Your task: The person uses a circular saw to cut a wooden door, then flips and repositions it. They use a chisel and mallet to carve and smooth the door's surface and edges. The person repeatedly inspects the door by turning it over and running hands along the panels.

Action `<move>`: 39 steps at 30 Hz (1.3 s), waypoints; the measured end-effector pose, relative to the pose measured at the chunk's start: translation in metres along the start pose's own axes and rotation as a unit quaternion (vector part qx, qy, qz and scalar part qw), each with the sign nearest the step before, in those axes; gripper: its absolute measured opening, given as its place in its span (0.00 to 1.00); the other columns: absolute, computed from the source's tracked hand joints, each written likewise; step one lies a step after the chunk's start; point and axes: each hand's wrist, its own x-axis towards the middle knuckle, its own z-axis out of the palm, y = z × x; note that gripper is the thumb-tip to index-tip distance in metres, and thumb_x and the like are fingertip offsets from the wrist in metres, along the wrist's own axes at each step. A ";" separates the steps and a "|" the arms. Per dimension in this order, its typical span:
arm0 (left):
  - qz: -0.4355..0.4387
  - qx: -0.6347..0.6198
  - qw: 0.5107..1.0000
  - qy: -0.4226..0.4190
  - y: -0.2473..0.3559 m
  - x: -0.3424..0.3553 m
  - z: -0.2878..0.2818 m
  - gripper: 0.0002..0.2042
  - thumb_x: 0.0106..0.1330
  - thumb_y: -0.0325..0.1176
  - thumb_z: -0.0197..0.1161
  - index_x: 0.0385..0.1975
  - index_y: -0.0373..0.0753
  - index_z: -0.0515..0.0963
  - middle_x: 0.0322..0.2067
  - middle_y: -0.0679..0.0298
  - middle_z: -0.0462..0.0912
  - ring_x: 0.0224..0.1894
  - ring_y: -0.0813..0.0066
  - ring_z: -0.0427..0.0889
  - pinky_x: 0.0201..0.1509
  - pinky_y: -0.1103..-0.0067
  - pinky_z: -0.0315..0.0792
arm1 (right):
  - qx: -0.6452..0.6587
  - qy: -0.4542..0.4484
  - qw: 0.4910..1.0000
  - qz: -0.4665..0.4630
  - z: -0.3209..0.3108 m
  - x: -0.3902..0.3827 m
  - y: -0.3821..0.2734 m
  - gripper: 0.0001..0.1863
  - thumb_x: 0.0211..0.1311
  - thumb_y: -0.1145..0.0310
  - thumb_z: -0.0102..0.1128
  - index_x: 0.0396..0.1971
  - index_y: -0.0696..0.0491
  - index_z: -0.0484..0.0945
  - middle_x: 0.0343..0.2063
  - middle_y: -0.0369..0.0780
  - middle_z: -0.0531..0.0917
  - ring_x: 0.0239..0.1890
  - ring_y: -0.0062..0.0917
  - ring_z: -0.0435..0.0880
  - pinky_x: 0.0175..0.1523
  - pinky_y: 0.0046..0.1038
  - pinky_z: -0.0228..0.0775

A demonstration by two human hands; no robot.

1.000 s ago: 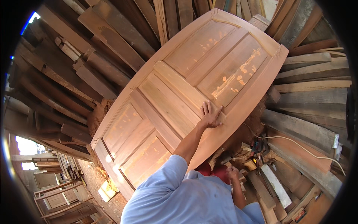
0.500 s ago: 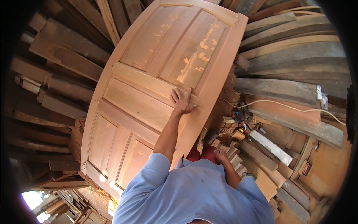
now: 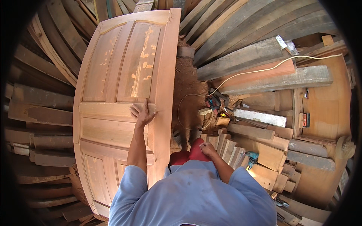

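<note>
- The panelled wooden door [image 3: 124, 98] is seen standing at the left of the view, its top near the upper edge and its foot down by the person's left shoulder.
- The left hand [image 3: 142, 113] is laid flat against the door's middle rail, fingers spread and palm on the wood; nothing is gripped, the hand is simply pressed open on the surface.
- Pale patches and streaks are seen on the right upper panel, just above that hand.
- The right hand [image 3: 208, 148] is held low beside the red trousers [image 3: 188, 154], well apart from the left; it looks loosely curled, though whether anything is held in it cannot be told from this angle.
- Short wooden offcuts [image 3: 226, 145] are stacked just beside the right hand.
- A teal power drill [image 3: 252, 158] is seen lying on the blocks a little further to the right.
- A pale cable [image 3: 264, 69] is trailed across the planks [image 3: 260, 52] at the upper right and curls down to the sawdust-covered floor [image 3: 186, 86] beside the door's edge.
- Dark, weathered boards [image 3: 41, 109] are stacked behind the door on the left.
- The person's blue shirt [image 3: 192, 196] fills the lower edge of the view.
</note>
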 end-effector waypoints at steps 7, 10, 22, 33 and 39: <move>-0.022 0.037 0.999 0.010 -0.010 0.006 0.006 0.56 0.55 0.74 0.63 0.79 0.67 0.36 0.71 0.27 0.14 0.72 0.20 0.12 0.70 0.34 0.21 | 0.036 0.051 0.998 -0.018 -0.021 0.002 0.036 0.12 0.66 0.65 0.59 0.37 0.59 0.83 0.27 0.38 0.84 0.27 0.22 0.82 0.34 0.25 0.73; -0.032 0.027 0.999 0.003 -0.009 0.006 0.008 0.56 0.56 0.72 0.64 0.79 0.67 0.35 0.71 0.28 0.12 0.72 0.21 0.10 0.70 0.34 0.22 | 0.178 0.051 0.982 0.024 -0.040 0.001 0.047 0.10 0.64 0.70 0.57 0.37 0.59 0.83 0.28 0.39 0.85 0.27 0.22 0.81 0.33 0.24 0.73; -0.018 0.051 0.998 0.014 -0.016 0.013 0.010 0.60 0.53 0.74 0.65 0.79 0.62 0.33 0.71 0.25 0.15 0.72 0.18 0.15 0.69 0.31 0.27 | 0.187 0.156 0.967 0.070 -0.106 0.089 0.085 0.05 0.59 0.77 0.56 0.31 0.56 0.82 0.24 0.37 0.83 0.21 0.23 0.79 0.23 0.27 0.68; -0.026 0.033 0.999 -0.016 -0.011 -0.003 0.001 0.65 0.51 0.76 0.64 0.79 0.53 0.29 0.70 0.23 0.15 0.73 0.24 0.11 0.71 0.38 0.17 | 0.545 -0.030 0.836 0.066 -0.187 0.225 0.034 0.06 0.63 0.75 0.61 0.30 0.49 0.75 0.22 0.31 0.75 0.17 0.19 0.70 0.20 0.22 0.62; 0.034 0.037 0.999 -0.005 -0.026 -0.019 0.005 0.61 0.56 0.73 0.63 0.80 0.47 0.34 0.72 0.27 0.16 0.74 0.29 0.12 0.71 0.38 0.17 | 0.170 0.140 0.972 0.076 -0.202 0.368 0.042 0.07 0.67 0.69 0.54 0.33 0.55 0.79 0.30 0.39 0.81 0.31 0.29 0.80 0.33 0.33 0.72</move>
